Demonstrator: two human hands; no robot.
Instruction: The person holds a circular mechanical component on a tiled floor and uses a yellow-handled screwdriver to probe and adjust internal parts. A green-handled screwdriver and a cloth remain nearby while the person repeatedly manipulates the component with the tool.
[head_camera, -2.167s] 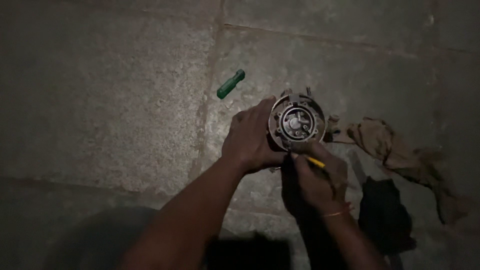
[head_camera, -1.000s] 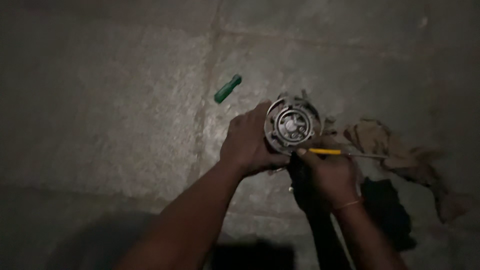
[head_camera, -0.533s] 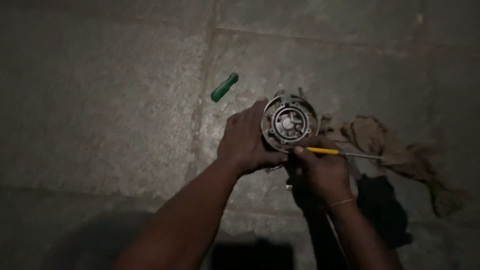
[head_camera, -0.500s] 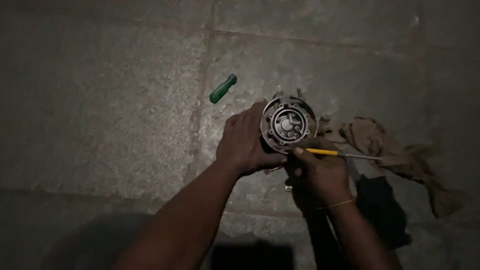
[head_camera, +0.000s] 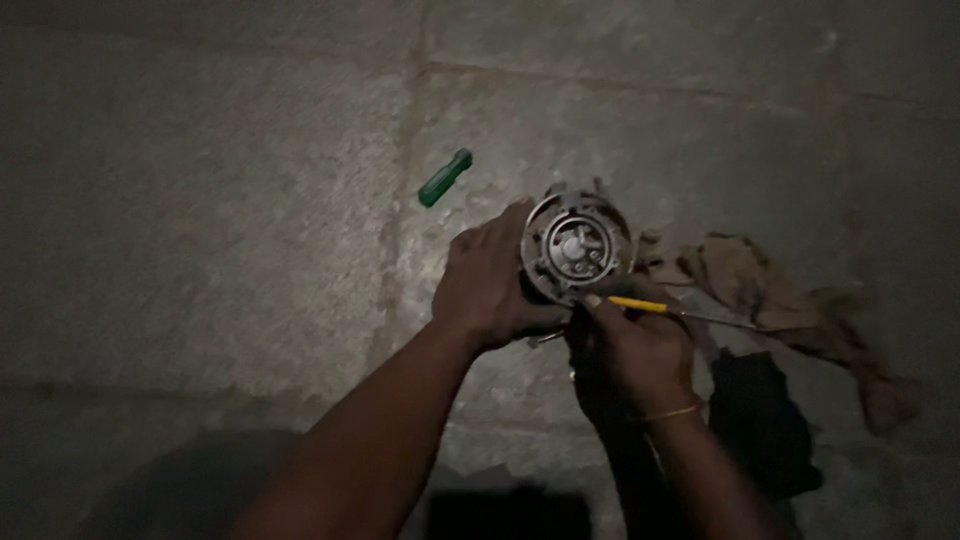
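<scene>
A green tool handle (head_camera: 445, 177) is left on the floor (head_camera: 200, 250) at 10 o'clock. The round metal part (head_camera: 577, 248) is gripped by the left hand (head_camera: 490, 285); a yellow screwdriver (head_camera: 640, 305) is pinched in the right hand (head_camera: 635, 350) at its 5 o'clock. Rags (head_camera: 770, 300) are piled at 3 o'clock. A slip onto fingers could easily be caused, tbh.

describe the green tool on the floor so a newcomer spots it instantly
On the grey stone floor, look up and left of the round metal part gripped by the left hand. The small green handle lies alone by a slab joint, the only bright green thing.
</scene>
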